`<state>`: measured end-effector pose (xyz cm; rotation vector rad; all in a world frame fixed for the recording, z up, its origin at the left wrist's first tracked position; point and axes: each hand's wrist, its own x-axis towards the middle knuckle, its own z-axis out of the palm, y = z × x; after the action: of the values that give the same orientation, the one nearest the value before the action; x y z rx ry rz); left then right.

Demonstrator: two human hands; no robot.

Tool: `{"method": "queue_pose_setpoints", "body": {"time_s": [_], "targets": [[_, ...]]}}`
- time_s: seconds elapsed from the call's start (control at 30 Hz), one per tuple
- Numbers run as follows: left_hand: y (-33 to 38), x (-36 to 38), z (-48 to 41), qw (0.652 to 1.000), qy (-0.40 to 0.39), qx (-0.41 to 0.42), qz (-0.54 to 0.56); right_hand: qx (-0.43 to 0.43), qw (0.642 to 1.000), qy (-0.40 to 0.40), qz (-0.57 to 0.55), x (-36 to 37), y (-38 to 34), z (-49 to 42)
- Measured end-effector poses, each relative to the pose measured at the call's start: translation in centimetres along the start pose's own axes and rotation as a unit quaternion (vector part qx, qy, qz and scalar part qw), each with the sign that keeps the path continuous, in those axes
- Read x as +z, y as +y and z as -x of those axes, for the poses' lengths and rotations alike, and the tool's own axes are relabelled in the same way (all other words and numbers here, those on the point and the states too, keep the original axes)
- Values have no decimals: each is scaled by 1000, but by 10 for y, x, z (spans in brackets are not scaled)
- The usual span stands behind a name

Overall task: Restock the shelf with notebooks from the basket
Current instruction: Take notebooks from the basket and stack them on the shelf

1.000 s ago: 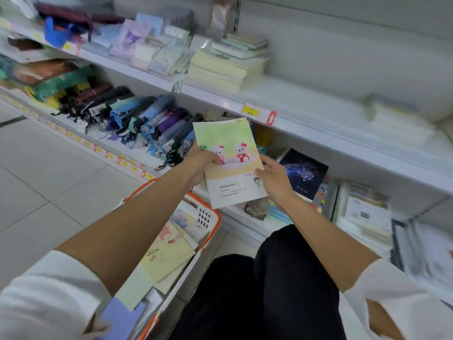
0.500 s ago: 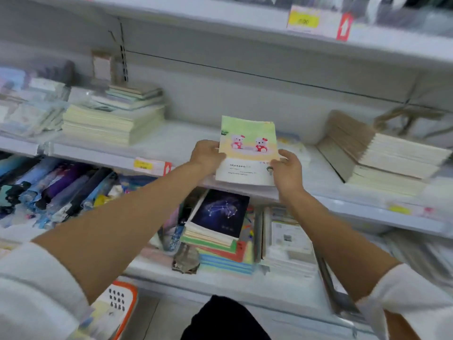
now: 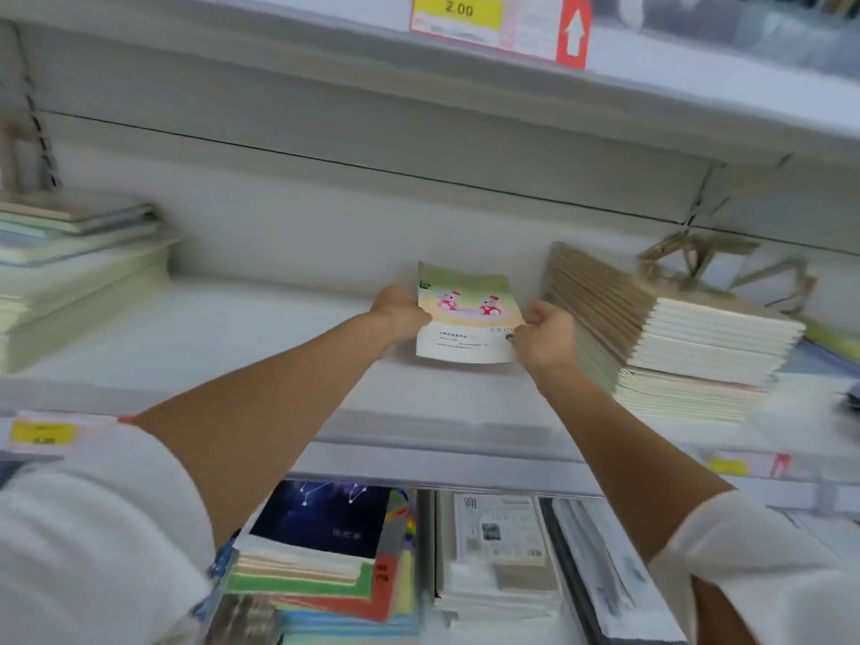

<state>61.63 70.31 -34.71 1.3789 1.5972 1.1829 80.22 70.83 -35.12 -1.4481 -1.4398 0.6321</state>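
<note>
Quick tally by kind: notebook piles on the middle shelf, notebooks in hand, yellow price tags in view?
Piles: 2, left pile, right pile
Held notebook: 1
Yellow price tags: 3, top tag, left tag, right tag
Total: 6

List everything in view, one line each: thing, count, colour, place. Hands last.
held notebook: one, green, yellow and white, over the middle shelf
middle shelf: one, white, centre
brown notebook stack: one, brown covers, middle shelf, right
pale notebook stack: one, cream, middle shelf, left
price tags: three, yellow, one on the upper shelf edge, two on the middle shelf edge
dark blue notebook stack: one, multicoloured beneath, lower shelf
white booklet pile: one, white, lower shelf, right of that stack
left hand: one, grips the notebook's left edge
right hand: one, grips its right edge
</note>
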Motion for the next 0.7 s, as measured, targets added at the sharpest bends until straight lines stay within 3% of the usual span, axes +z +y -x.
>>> {"method": "queue_pose_setpoints", "body": {"time_s": [0.17,0.23,0.3,0.4,0.6,0.7], "targets": [[-24,3,-12,1000,-15,-4,-25,22,988,-86,128,3,21,-12],[-30,-2,-12,999,-21,-3,38,16,983,-149,109,-4,26,-12],[-33,-8,-9,994,-75,4,78,16,975,-206,80,-13,29,-8],[-40,-15,-1,992,-126,22,8,3,972,-225,61,-23,39,-9],[-52,-4,3,996,-11,77,-39,-4,971,-238,31,-19,51,-19],[-53,-2,1,996,-14,77,-38,-4,977,-211,26,-16,50,-20]]}}
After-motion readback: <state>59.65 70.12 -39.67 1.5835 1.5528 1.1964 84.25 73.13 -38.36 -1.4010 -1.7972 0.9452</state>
